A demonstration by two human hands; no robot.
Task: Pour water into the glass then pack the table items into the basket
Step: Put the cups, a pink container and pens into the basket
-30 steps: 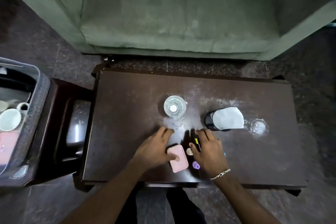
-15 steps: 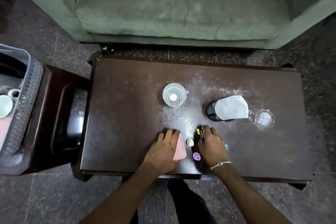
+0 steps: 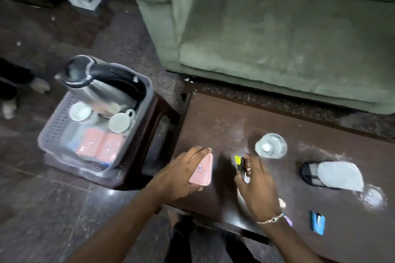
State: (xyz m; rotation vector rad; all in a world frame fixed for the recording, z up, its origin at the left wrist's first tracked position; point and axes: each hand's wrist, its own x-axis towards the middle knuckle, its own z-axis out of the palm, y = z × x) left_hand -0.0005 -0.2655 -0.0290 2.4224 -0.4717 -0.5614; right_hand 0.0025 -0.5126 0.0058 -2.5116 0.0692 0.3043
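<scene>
**Head view: both hands holding small items above the table**

Head camera shows the glass (image 3: 270,145) standing on the dark table (image 3: 213,117), just beyond the right hand (image 3: 257,186). That hand is closed around thin pens, one yellow-tipped (image 3: 237,159). The left hand (image 3: 178,174) grips a pink box (image 3: 202,170) between fingers and thumb near the table's left edge. The basket (image 3: 55,132), on a stool to the left, holds a kettle (image 3: 96,79), two cups and pink packets.
</scene>
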